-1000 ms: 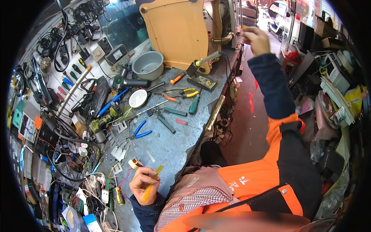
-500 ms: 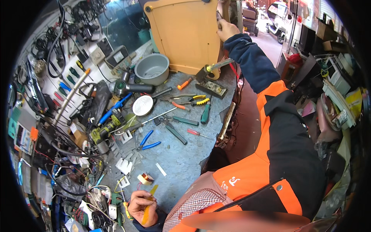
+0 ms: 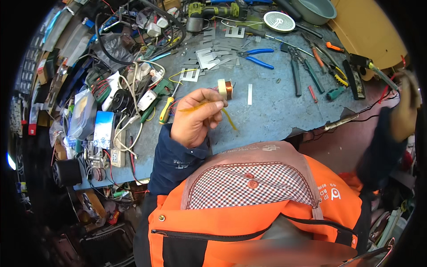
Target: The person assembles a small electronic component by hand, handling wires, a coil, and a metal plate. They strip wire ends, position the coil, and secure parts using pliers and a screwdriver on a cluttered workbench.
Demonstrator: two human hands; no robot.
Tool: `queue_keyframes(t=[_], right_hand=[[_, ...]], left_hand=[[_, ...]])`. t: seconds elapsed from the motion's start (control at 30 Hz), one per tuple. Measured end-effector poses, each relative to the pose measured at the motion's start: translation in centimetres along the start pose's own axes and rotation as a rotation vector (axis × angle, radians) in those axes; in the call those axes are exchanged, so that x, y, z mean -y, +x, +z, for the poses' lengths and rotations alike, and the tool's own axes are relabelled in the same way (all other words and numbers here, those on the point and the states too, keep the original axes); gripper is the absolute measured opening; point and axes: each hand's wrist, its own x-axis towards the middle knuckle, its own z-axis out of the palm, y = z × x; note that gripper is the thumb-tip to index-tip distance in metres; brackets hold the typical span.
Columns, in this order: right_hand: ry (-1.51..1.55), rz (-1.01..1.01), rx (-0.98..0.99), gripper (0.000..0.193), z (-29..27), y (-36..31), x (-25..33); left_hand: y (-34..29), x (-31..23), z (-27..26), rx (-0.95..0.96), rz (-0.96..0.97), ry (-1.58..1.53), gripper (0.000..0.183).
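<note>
My left hand is closed over the near part of the bench, its thumb and index finger pinching a thin strip of amber tape. One end of the strip hangs down past the fingertips; the other lies across the hand. Just beyond the fingers is a small coil bobbin, cream at one side with copper winding at the other. Whether the fingers touch it I cannot tell. At the far right, off the bench edge, my right hand is smeared by motion, so its grip is unclear.
A white strip lies right of the bobbin. Beyond are blue-handled pliers, E-shaped metal plates, a red screwdriver and green-handled pliers. Tangled cables and tools crowd the left. A yellow-handled screwdriver lies near my left hand.
The view has turned down toward the bench's near side. My right hand has come back from the orange-yellow panel toward my body. My left hand still holds the tape, now beside the bobbin.
</note>
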Motion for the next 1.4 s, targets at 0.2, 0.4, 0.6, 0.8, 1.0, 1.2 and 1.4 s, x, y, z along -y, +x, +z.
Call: queue_keyframes(t=[0.2,0.4,0.6,0.8,1.0,1.2,1.4], right_hand=[[0.807,0.732,0.65,0.023,12.8,-12.0,7.1],[1.221,1.035,0.88,0.041,18.9,-14.1,9.2],[1.294,0.914,1.064,0.027,19.4,-14.5,9.7],[1.255,0.797,1.156,0.016,19.8,-15.2,8.9],[1.151,0.913,0.95,0.01,20.3,-14.7,9.0],[1.099,1.247,0.557,0.015,22.2,-16.3,8.6],[0.984,1.392,0.559,0.02,23.5,-16.7,9.0]], left_hand=[[-0.4,0.3,0.8,0.197,-0.016,-0.13,0.011],[-1.5,1.0,2.2,0.195,0.113,0.108,0.049],[-2.4,-0.2,0.8,0.165,0.229,0.69,0.117],[-1.7,-1.3,0.6,0.256,0.243,1.041,0.12],[1.0,-1.7,-0.1,0.261,0.175,1.022,0.114],[2.2,-2.0,-2.2,0.285,-0.157,0.379,0.069],[4.3,-2.5,-2.1,0.107,-0.117,0.317,0.026]])
